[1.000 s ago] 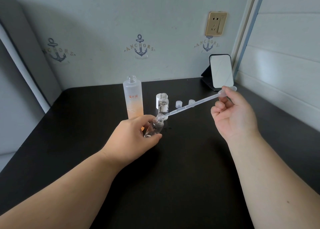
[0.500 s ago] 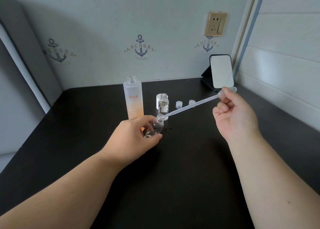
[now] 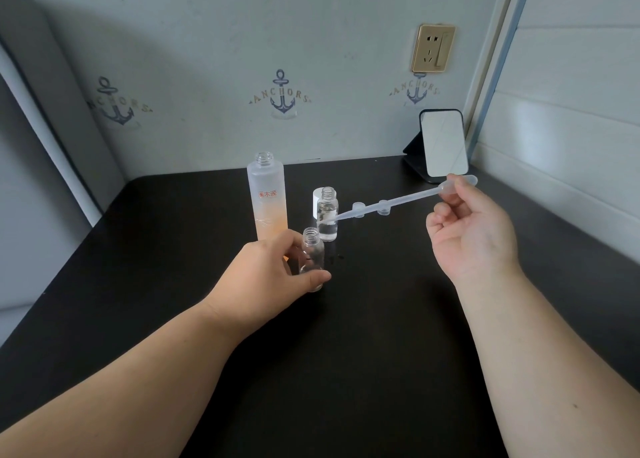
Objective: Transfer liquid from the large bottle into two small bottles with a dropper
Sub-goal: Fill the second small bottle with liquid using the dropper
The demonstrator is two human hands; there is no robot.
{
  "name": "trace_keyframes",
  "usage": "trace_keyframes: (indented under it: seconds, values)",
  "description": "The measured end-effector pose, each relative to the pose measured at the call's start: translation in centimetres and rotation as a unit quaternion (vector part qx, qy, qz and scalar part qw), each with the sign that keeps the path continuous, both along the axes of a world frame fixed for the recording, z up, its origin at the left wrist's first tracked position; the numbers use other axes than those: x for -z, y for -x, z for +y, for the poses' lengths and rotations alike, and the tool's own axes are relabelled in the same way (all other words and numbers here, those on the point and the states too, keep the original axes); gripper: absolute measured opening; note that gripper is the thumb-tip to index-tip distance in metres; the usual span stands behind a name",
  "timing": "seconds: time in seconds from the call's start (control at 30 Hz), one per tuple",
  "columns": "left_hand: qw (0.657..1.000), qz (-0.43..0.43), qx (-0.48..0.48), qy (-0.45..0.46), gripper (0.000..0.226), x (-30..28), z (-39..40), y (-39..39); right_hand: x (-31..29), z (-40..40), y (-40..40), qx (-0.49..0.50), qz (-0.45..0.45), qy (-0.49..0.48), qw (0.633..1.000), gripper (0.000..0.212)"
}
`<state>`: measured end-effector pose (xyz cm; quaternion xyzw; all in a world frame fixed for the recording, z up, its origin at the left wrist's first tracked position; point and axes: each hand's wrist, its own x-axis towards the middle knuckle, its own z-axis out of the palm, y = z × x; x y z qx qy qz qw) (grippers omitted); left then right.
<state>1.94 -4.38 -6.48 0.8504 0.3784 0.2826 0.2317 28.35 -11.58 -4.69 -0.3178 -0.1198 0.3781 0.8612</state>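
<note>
Head view: left hand (image 3: 268, 274) grips near small bottle (image 3: 312, 262), upright on the black bench (image 3: 381, 353), mouth open, little liquid visible inside. Right hand (image 3: 474, 236) pinches the bulb end of the dropper (image 3: 398, 202) between thumb and forefinger; stem slants toward 8 o'clock, tip hanging in front of the second small bottle (image 3: 327, 215), above and just at 1 o'clock of the near bottle's mouth, not inside it. Second bottle holds clear liquid. Large bottle (image 3: 267, 201) stands uncapped at 11 o'clock of the left hand. White cap (image 3: 317, 199) behind second bottle; two small caps (image 3: 358, 210) sit beyond, behind the stem.

Judgement on the step: filling the near bottle. Bring tip down into the neck before squeezing; keep the bottle steady and vertical; press the bulb slowly so nothing spatters on the bench. Drips from the tip in transit look the main risk.
</note>
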Motion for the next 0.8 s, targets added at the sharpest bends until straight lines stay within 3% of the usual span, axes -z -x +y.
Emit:
trace_keyframes:
  seconds: [0.2, 0.3, 0.37, 0.43, 0.57, 0.63, 0.73, 0.8]
  values:
    - [0.999, 0.031, -0.004, 0.010, 0.041, 0.1, 0.2, 0.1, -0.1, 0.0, 0.0, -0.015, 0.005, -0.010, 1.000, 0.014]
    - [1.000, 0.009, -0.003, 0.005, 0.055, 0.2, 0.1, 0.2, 0.0, 0.0, -0.1, -0.021, 0.007, -0.010, 1.000, 0.014]
    - [0.998, -0.058, 0.000, 0.003, 0.056, 0.2, 0.1, 0.5, 0.1, 0.1, -0.1, -0.024, 0.009, -0.009, 1.000, 0.015]
    - [0.987, -0.158, -0.013, -0.001, 0.038, 0.3, 0.0, 0.8, 0.2, 0.1, -0.1, -0.027, 0.009, -0.007, 1.000, 0.014]
    - [0.946, -0.295, -0.128, -0.026, 0.011, 0.1, 0.7, 1.2, 0.3, 0.1, -0.2, -0.027, 0.015, -0.004, 1.000, 0.014]
    - [0.937, -0.311, -0.161, -0.004, 0.024, 0.2, 1.5, 1.1, 0.3, 0.0, -0.1, -0.030, 0.013, -0.005, 0.999, 0.012]
    - [0.951, -0.273, -0.128, 0.076, 0.060, 0.7, 2.6, 0.8, 0.2, 0.0, 0.1, -0.035, 0.007, -0.008, 0.999, 0.010]
    - [0.961, -0.233, -0.110, 0.104, 0.064, 1.3, 3.0, 0.5, 0.2, 0.0, 0.1, -0.034, 0.003, -0.006, 0.999, 0.011]
